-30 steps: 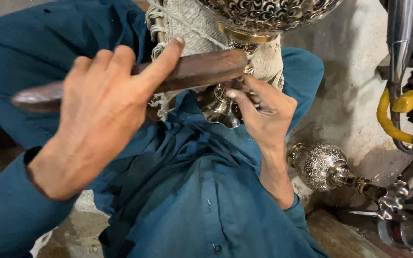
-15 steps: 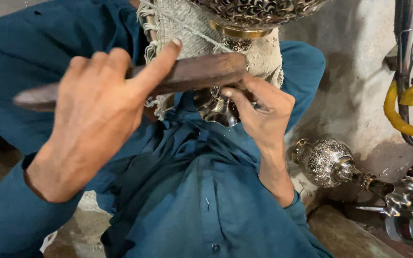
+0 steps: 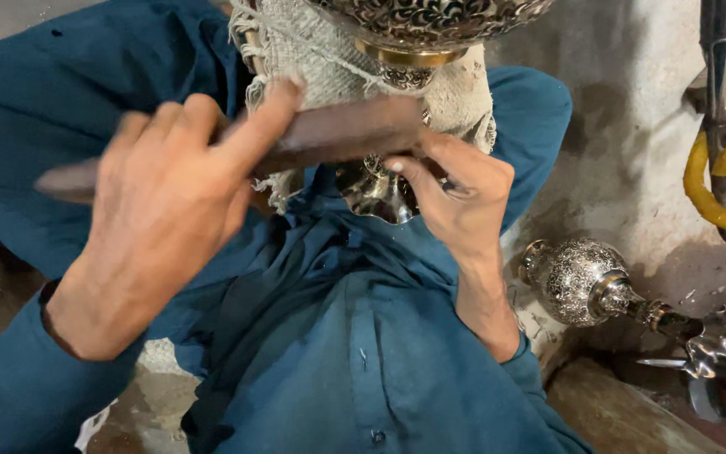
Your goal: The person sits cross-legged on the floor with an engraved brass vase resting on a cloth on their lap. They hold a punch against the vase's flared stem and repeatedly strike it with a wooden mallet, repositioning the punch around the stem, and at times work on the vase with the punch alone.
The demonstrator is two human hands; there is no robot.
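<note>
My left hand (image 3: 161, 210) grips a dark wooden bar (image 3: 346, 130), index finger stretched along its top; both hand and bar are motion-blurred. The bar lies across a burlap cloth (image 3: 304, 46) wrapped under an engraved metal vessel (image 3: 430, 21) at the top edge. My right hand (image 3: 460, 197) is closed around a thin dark tool held against the vessel's shiny flared foot (image 3: 371, 193), just under the bar's right end. The tool's tip is hidden by my fingers. Both hands work over my lap in a blue shirt (image 3: 363, 336).
An engraved silver bulb piece with a stem (image 3: 586, 282) lies on the ground at the right by a pale wall. A yellow hose (image 3: 703, 197) and a metal pipe (image 3: 723, 59) stand at the far right. More metal parts (image 3: 716, 378) sit at the lower right.
My left hand and the wooden bar have shifted slightly down and are now blurred by movement. My right hand stays at the vessel's foot.
</note>
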